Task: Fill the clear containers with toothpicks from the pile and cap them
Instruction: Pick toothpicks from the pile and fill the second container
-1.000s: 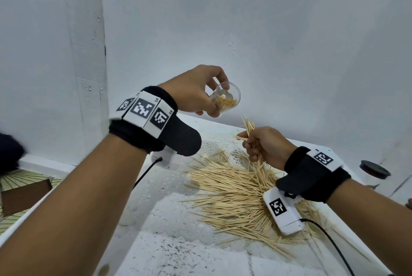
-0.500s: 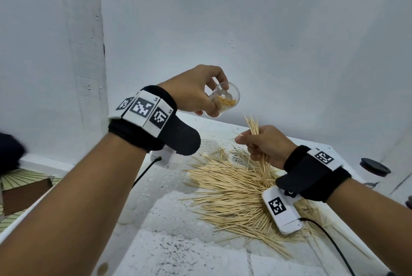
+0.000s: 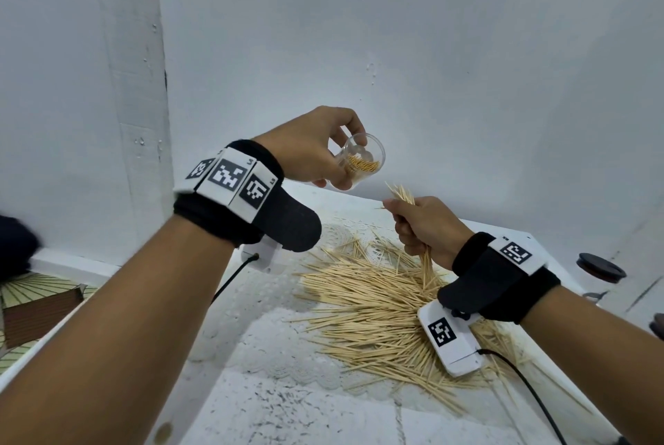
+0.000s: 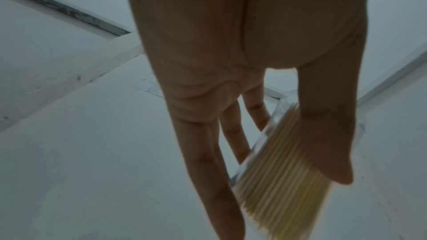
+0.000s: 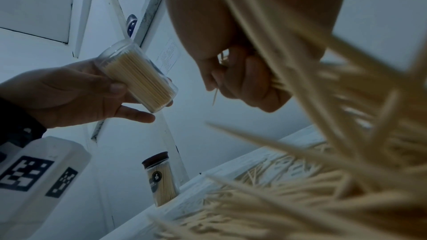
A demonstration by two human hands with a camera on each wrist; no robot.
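**Both hands gripping: toothpick bundle and open container**

The right hand [image 3: 427, 225] is clenching a bundle of toothpicks [image 3: 404, 195], tips pointing up, above the toothpick pile [image 3: 363, 304] lying on the white table [image 3: 287, 405]. Just beyond, the left hand [image 3: 309, 150] is grasping a clear container [image 3: 361, 164], uncapped, partly filled, tilted toward the bundle. Farther off, a capped toothpick jar [image 5: 160, 178] is standing at the table edge.

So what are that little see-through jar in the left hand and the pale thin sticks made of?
The small clear round jar looks like transparent plastic or glass: its contents show through a glossy wall; which one, I cannot tell. The pale thin pointed sticks look like bare matt wood or bamboo: straw-coloured, no shine.
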